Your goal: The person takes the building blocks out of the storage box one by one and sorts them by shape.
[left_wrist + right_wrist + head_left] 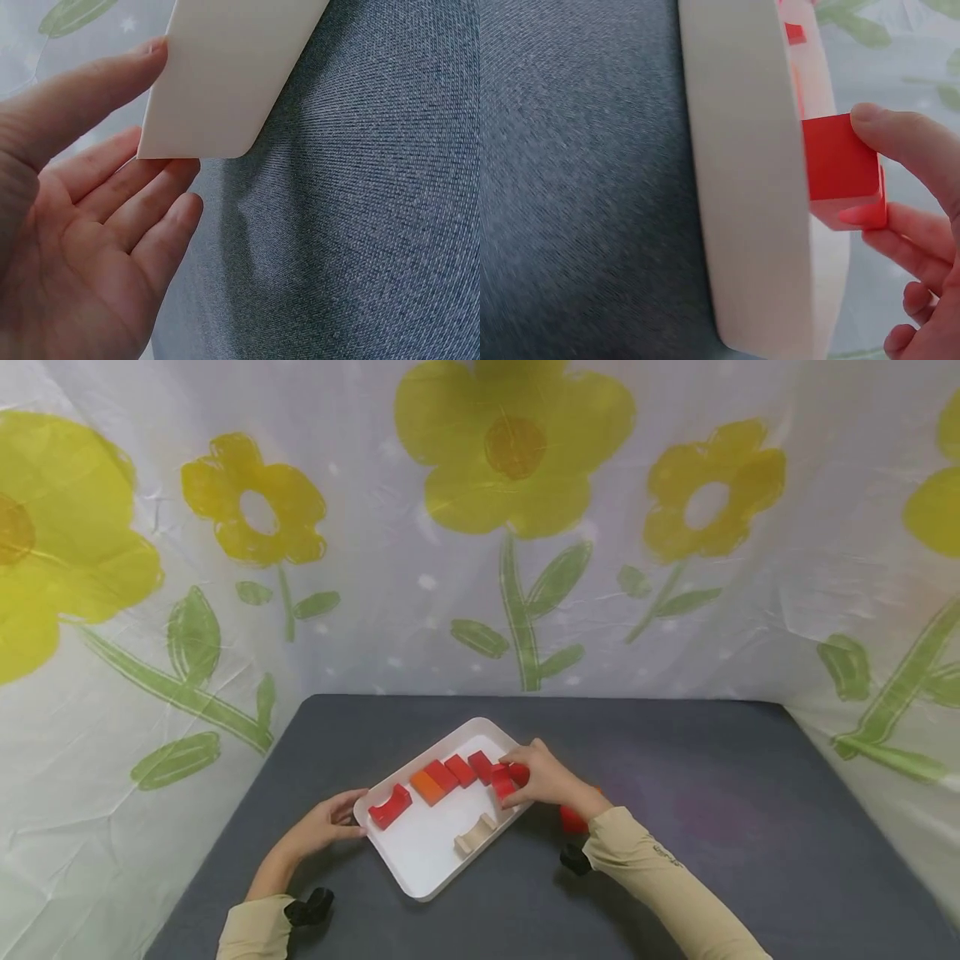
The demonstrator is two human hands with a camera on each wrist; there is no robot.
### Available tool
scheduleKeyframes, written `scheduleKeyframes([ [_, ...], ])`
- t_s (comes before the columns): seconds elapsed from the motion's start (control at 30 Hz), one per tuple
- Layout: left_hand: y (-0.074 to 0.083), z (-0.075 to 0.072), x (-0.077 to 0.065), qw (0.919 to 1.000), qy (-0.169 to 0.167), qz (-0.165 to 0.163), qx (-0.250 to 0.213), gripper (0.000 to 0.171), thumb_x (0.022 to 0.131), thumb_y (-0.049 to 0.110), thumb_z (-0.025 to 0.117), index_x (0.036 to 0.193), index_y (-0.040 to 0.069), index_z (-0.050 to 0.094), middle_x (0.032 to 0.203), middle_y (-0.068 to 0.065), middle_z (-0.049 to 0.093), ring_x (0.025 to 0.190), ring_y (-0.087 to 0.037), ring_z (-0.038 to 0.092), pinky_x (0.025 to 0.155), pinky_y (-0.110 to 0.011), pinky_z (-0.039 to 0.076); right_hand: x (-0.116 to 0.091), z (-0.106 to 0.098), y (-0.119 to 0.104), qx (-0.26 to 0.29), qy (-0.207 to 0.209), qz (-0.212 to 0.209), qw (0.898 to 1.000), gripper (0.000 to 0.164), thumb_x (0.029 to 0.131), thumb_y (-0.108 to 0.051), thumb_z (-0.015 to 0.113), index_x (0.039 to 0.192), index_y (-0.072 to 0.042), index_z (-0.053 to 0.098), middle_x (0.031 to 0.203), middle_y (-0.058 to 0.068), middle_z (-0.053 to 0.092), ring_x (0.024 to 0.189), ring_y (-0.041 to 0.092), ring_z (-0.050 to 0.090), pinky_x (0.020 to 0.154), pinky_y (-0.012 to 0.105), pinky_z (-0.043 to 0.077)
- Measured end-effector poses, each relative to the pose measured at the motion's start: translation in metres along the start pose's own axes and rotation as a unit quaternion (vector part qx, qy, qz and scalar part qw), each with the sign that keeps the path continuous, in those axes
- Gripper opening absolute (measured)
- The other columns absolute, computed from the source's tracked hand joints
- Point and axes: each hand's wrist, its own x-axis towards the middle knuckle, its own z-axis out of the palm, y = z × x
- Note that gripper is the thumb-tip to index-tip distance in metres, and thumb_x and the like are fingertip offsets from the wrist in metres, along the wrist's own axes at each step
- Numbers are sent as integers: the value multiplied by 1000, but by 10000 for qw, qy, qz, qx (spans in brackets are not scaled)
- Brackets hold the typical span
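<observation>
On the worktop (645, 743), the right hand (553, 778) clamps its fingers on a presumably light, rigid red block (841, 157), best gripped by opposite faces; left hand (318, 825) fingers, apart, touch the tray (420, 856) beside them.

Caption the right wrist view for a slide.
Right hand pinches a red block, partly hidden behind the wall of a white tray.
</observation>
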Motion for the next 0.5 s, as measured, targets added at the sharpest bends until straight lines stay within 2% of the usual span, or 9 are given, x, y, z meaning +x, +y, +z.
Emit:
scheduleKeyframes([
  [0.2, 10, -2, 0, 9992, 75, -217, 338, 64, 76, 5, 70, 126, -15, 35, 126, -33, 38, 117, -48, 33, 90, -51, 34, -2, -11, -2, -451, 132, -285, 9985, 59, 62, -34, 81, 107, -1, 63, 105, 10, 61, 85, 20, 43, 66, 30, 34],
  [0.4, 10, 1, 0, 9992, 86, -192, 353, 64, 76, 6, 70, 125, -16, 35, 125, -34, 39, 116, -49, 34, 90, -52, 33, -6, -23, -9, 93, 230, 239, 9994, 60, 61, -33, 81, 109, -3, 63, 106, 10, 59, 86, 20, 40, 65, 28, 39],
  [0.5, 9, 1, 0, 9990, 87, -96, 419, 64, 76, 6, 70, 124, -17, 36, 123, -34, 40, 114, -49, 35, 89, -52, 34, -7, -28, -10, 156, 294, 175, 9993, 59, 61, -33, 81, 108, -2, 63, 105, 10, 59, 86, 21, 40, 65, 28, 39],
])
